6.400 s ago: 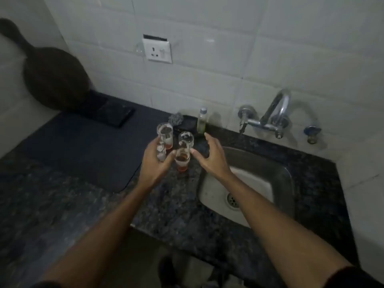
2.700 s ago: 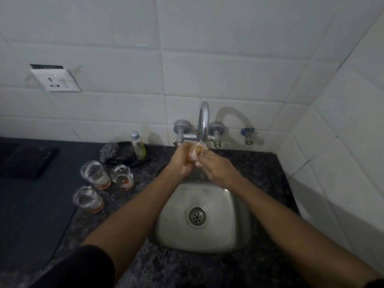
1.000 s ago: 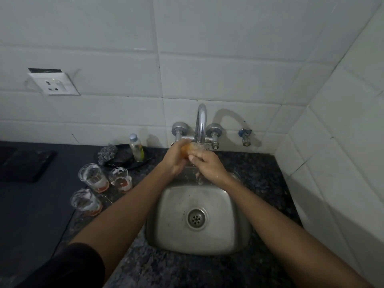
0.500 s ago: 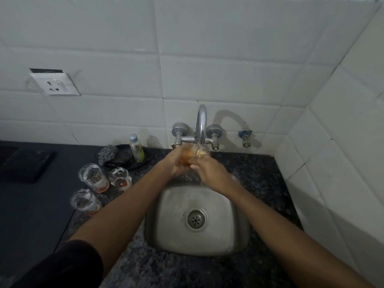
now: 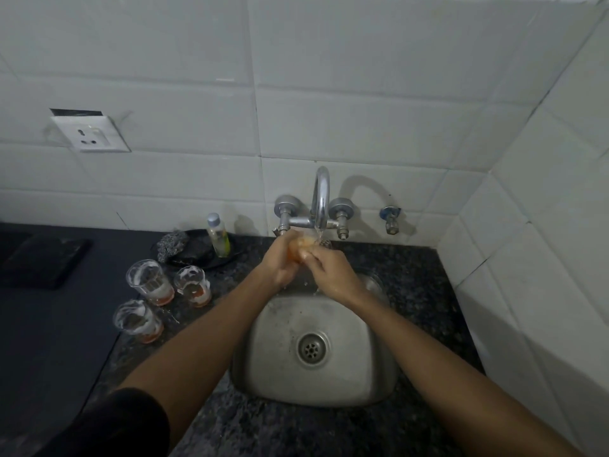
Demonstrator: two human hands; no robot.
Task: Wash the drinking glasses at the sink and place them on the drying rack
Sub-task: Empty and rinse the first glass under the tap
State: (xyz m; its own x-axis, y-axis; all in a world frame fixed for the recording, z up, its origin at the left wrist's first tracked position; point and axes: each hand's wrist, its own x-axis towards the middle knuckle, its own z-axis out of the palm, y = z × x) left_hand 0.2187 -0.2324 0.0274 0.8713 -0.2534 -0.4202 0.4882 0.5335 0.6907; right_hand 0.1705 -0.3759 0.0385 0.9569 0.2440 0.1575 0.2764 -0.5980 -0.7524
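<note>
Head view: my left hand (image 5: 280, 262) grips the glass (image 5: 303, 247) under the running tap (image 5: 321, 199) while my right hand (image 5: 333, 268) now rubs its rim; rinsing goes on. Three soapy glasses (image 5: 164, 291) wait on the bench (image 5: 412, 268).

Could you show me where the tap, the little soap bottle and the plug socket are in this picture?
tap (image 5: 321, 196), head view, on the curved metal spout.
soap bottle (image 5: 219, 237), head view, on its clear body holding yellowish liquid.
plug socket (image 5: 89, 133), head view, on the middle of the white wall plate.
</note>
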